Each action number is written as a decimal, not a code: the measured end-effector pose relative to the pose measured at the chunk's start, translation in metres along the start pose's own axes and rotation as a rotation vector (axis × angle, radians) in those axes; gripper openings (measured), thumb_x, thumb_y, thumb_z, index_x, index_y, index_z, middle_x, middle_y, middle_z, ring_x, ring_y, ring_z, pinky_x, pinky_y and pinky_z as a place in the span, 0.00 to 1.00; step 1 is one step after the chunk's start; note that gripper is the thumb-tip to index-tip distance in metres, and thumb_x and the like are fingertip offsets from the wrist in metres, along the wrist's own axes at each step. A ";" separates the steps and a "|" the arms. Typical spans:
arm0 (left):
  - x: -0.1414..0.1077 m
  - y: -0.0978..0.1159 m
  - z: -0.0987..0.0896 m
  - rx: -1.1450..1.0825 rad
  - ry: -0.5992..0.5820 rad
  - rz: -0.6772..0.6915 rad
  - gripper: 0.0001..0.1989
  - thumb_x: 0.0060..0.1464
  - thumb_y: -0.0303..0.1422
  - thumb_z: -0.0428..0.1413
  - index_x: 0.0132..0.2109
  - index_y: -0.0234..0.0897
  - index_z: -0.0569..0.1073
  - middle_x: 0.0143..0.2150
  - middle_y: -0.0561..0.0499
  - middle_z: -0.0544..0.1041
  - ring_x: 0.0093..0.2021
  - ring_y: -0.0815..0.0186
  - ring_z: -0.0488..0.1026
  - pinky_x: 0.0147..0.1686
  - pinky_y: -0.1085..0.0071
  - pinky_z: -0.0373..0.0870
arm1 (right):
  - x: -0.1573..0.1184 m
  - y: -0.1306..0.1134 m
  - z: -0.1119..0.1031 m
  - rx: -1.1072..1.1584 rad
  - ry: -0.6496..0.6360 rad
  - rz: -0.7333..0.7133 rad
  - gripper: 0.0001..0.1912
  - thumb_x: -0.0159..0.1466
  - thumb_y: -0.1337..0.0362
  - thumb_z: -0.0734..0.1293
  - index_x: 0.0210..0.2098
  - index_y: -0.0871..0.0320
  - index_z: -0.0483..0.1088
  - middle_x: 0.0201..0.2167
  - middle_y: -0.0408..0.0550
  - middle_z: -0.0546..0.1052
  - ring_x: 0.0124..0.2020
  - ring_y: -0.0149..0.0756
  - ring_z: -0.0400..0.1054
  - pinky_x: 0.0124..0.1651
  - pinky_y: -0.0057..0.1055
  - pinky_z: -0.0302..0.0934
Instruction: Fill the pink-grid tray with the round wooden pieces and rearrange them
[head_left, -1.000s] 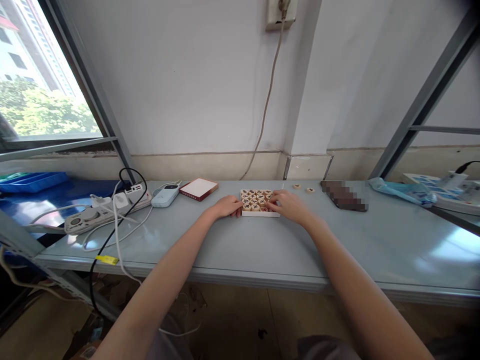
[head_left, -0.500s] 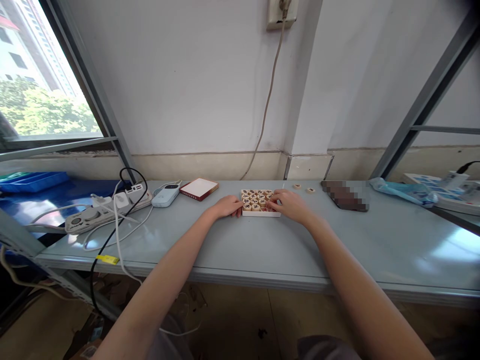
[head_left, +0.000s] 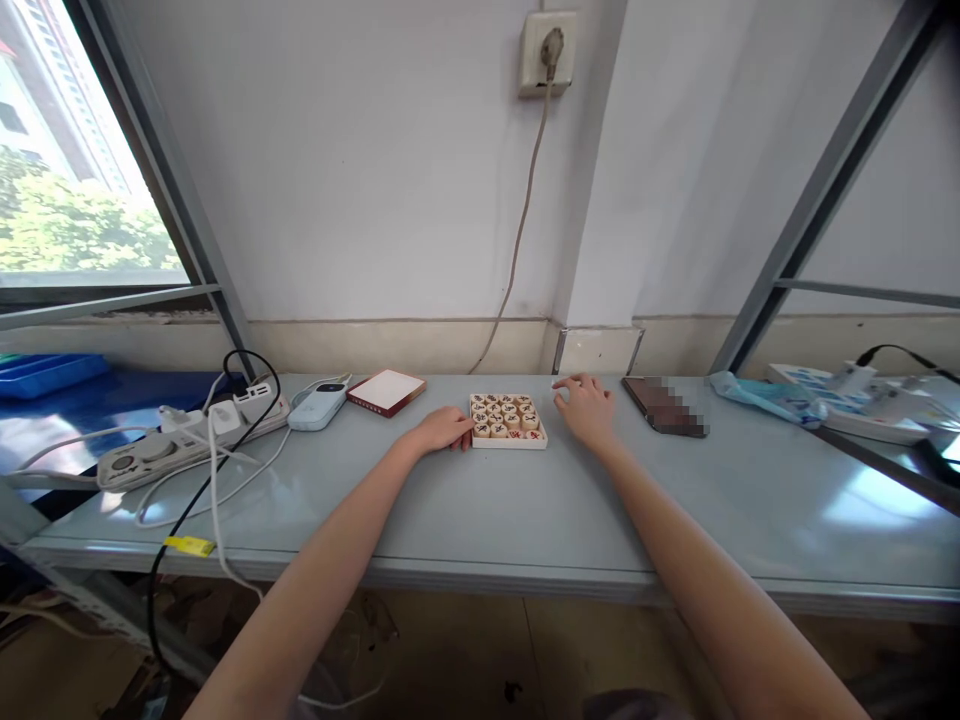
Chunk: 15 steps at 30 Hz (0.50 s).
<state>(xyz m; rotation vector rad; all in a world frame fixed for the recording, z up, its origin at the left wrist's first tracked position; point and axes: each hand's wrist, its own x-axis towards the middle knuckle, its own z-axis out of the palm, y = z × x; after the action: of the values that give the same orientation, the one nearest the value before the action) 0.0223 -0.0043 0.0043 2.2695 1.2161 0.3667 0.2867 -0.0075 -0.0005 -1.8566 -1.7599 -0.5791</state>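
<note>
A shallow white box (head_left: 510, 442) of round wooden Chinese chess pieces (head_left: 498, 431) sits on the grey table. Most of the characters on top are dark, and a couple at the front right are red. My left hand (head_left: 444, 428) grips the box's left side, fingers close together against its wall. Right of the box, my right hand (head_left: 586, 408) rests low over the table with its fingers apart. Whatever lies beneath that palm is hidden; a small pale spot shows by its fingertips, too small to name.
Behind my left hand lies a red-edged box lid (head_left: 387, 391). Farther left are a pale blue device (head_left: 319, 404) and a power strip (head_left: 150, 455) with tangled cables. A dark, partly blurred flat object (head_left: 664, 407) and blue plastic wrapping (head_left: 772, 398) lie to the right.
My right hand has left the box's right side and moved right, over where two loose chess pieces lay. My left hand stays at the box. The camera view has shifted slightly.
</note>
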 end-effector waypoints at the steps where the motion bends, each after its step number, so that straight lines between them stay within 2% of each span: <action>1: 0.000 0.000 0.000 0.002 0.002 -0.001 0.21 0.52 0.37 0.40 0.20 0.34 0.71 0.16 0.52 0.67 0.20 0.70 0.64 0.25 0.74 0.58 | 0.003 0.009 0.008 -0.049 -0.021 0.035 0.17 0.60 0.64 0.56 0.44 0.58 0.70 0.49 0.57 0.68 0.48 0.45 0.59 0.46 0.41 0.51; 3: 0.001 0.000 0.001 0.009 0.010 -0.001 0.21 0.52 0.36 0.41 0.20 0.34 0.71 0.16 0.52 0.67 0.20 0.70 0.64 0.25 0.75 0.58 | 0.010 0.028 0.020 -0.155 -0.075 -0.046 0.20 0.60 0.65 0.55 0.50 0.58 0.66 0.57 0.57 0.61 0.55 0.47 0.53 0.52 0.47 0.48; 5: 0.001 0.000 0.002 0.011 0.016 0.000 0.21 0.52 0.36 0.40 0.20 0.34 0.71 0.16 0.52 0.67 0.20 0.70 0.64 0.24 0.75 0.57 | 0.015 0.042 0.028 -0.183 -0.188 -0.045 0.23 0.61 0.62 0.53 0.55 0.57 0.62 0.62 0.53 0.56 0.60 0.48 0.47 0.55 0.54 0.45; 8: 0.002 -0.001 0.002 0.001 0.016 -0.006 0.21 0.52 0.36 0.41 0.20 0.35 0.71 0.16 0.52 0.67 0.19 0.70 0.64 0.24 0.75 0.57 | 0.019 0.050 0.032 -0.173 -0.306 -0.007 0.23 0.64 0.60 0.50 0.56 0.54 0.59 0.62 0.51 0.56 0.62 0.47 0.44 0.55 0.60 0.41; 11: 0.002 0.000 0.002 0.007 0.017 -0.019 0.20 0.52 0.35 0.41 0.20 0.35 0.71 0.16 0.53 0.67 0.19 0.70 0.64 0.24 0.74 0.57 | 0.017 0.043 0.027 -0.174 -0.252 -0.048 0.21 0.64 0.60 0.51 0.52 0.55 0.64 0.57 0.53 0.64 0.59 0.47 0.51 0.56 0.58 0.40; 13: 0.002 0.000 0.001 0.010 0.014 -0.016 0.20 0.52 0.34 0.41 0.19 0.35 0.71 0.16 0.53 0.67 0.19 0.70 0.64 0.24 0.74 0.57 | 0.016 0.036 0.020 -0.171 -0.214 -0.074 0.19 0.64 0.61 0.52 0.48 0.58 0.68 0.51 0.56 0.69 0.54 0.48 0.58 0.54 0.55 0.44; 15: 0.001 0.001 0.001 0.005 0.007 -0.006 0.20 0.52 0.34 0.41 0.20 0.35 0.71 0.16 0.53 0.68 0.20 0.70 0.64 0.25 0.75 0.58 | 0.017 0.030 0.013 -0.162 -0.253 -0.060 0.18 0.63 0.63 0.53 0.45 0.59 0.70 0.46 0.58 0.72 0.48 0.48 0.62 0.50 0.51 0.49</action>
<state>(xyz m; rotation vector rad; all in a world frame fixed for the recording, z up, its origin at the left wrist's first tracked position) 0.0235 -0.0039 0.0041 2.2702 1.2275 0.3700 0.3170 0.0131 -0.0023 -2.0693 -1.9883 -0.5431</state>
